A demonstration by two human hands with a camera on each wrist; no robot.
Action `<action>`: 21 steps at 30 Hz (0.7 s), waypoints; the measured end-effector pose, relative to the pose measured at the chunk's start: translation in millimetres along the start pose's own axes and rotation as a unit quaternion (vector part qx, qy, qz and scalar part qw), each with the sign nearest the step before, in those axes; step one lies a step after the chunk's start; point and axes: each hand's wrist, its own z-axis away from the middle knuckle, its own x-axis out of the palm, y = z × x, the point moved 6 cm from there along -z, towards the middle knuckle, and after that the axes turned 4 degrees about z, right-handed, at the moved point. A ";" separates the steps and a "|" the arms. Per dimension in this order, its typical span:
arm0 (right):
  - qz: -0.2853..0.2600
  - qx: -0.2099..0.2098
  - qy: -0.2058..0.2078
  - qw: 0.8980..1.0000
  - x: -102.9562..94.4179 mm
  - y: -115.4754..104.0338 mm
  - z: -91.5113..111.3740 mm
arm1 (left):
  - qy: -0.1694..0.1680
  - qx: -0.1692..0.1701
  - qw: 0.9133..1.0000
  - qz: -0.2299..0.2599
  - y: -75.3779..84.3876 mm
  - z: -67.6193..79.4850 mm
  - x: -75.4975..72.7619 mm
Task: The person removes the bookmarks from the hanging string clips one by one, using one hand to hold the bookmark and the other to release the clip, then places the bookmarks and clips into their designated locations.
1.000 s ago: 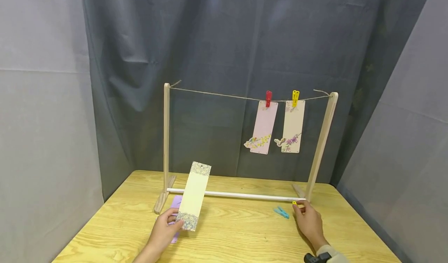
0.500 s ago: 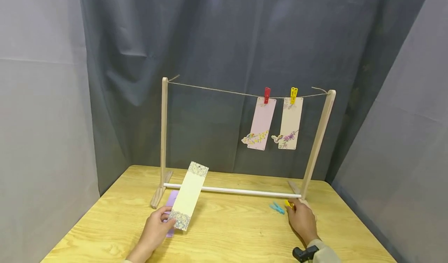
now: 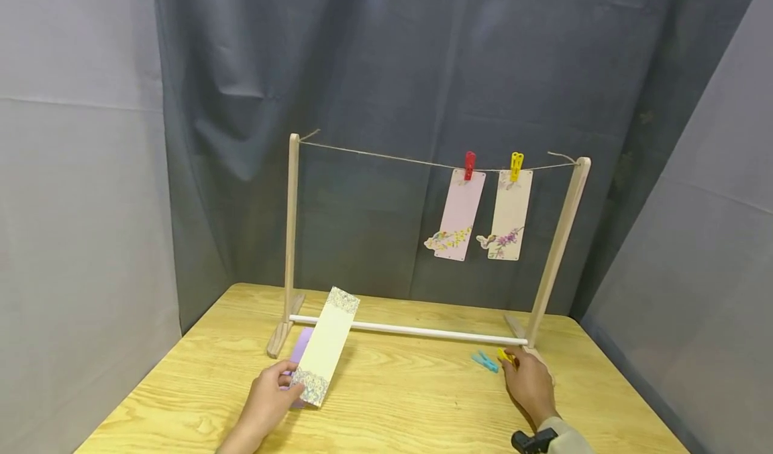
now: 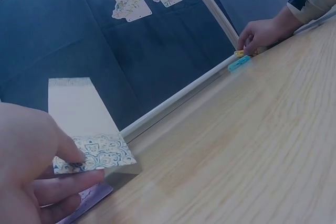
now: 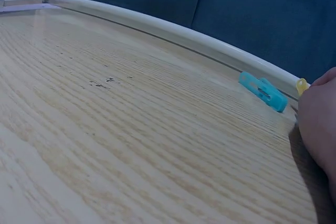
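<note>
Between thumb and fingers, my left hand (image 3: 268, 395) holds a cream bookmark (image 3: 327, 347) by its lower end. Lace-like patterned bands cross both ends of it, and it tilts up to the right. Partly hidden behind it, a purple bookmark (image 3: 300, 348) lies on the table. My right hand (image 3: 533, 385) is down by the rack's right foot, pinching a yellow clothespin (image 3: 504, 355); most of that clothespin is covered by the fingers. A turquoise clothespin (image 5: 264, 92) lies on the wood just left of this hand.
A wooden rack with a string (image 3: 374, 154) stands on the table (image 3: 392, 400). From the string hang a pink bookmark (image 3: 460, 206) under a red clothespin (image 3: 470, 165) and a cream floral bookmark (image 3: 510, 206) under a yellow one. A white bar (image 3: 423, 331) joins the posts low down.
The cream bookmark in my left hand has sunk slightly and leans further right. My right hand stays by the rack's foot, and more of its yellow clothespin shows than a second ago.
</note>
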 end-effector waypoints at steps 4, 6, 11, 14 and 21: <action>0.001 -0.005 -0.002 1.000 0.1 0.9 1.9 | -0.011 -0.007 1.000 0.014 -1.3 4.2 1.1; 0.004 -0.008 -0.001 1.000 0.6 0.8 1.8 | -0.008 -0.010 1.000 0.006 -1.7 4.9 0.8; 0.007 -0.008 0.000 1.000 2.5 1.8 0.8 | 0.001 -0.020 0.999 -0.026 -2.1 5.9 0.0; 0.004 -0.004 -0.002 1.000 3.7 3.9 0.3 | 0.002 -0.023 0.999 -0.026 -2.2 6.3 0.1; -0.003 -0.002 -0.014 1.000 5.3 3.5 -0.5 | 0.012 -0.030 0.999 -0.042 -2.8 6.3 -3.5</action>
